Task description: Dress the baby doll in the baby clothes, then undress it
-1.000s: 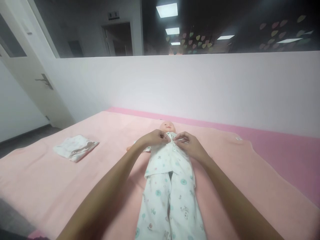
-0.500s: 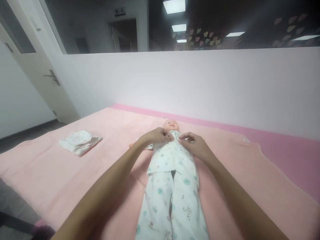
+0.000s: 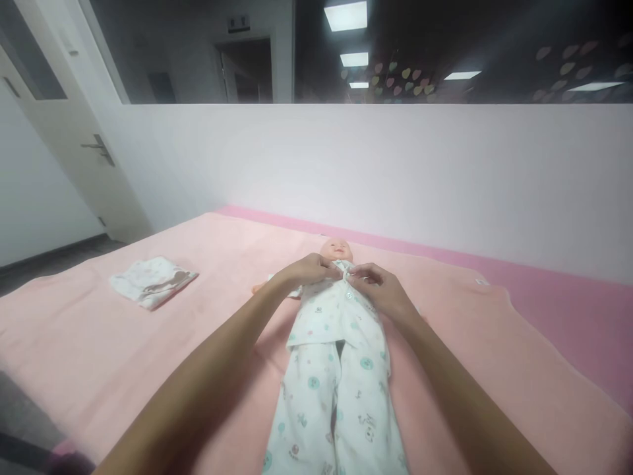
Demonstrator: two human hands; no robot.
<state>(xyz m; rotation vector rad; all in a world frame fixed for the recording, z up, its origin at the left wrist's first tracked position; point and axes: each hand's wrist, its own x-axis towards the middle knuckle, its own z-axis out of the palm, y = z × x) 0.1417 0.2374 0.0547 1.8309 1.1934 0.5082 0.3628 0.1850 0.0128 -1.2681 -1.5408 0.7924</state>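
A baby doll (image 3: 335,249) lies on its back on a pink blanket (image 3: 148,356), dressed in a white patterned shirt (image 3: 336,313) and matching trousers (image 3: 336,409). My left hand (image 3: 306,269) pinches the left edge of the shirt collar just below the doll's chin. My right hand (image 3: 380,287) pinches the opposite shirt edge at the top buttons. Both hands are closed on the cloth and nearly touch each other at the doll's chest.
A folded white patterned cloth (image 3: 153,281) lies on the blanket to the left. A brighter pink mat (image 3: 568,303) shows under the blanket at the right and back. A white wall (image 3: 395,171) runs behind, with a door (image 3: 59,145) at the left.
Both hands stay at the doll's collar, their fingers shifting slightly on the shirt front. The view has moved a little.
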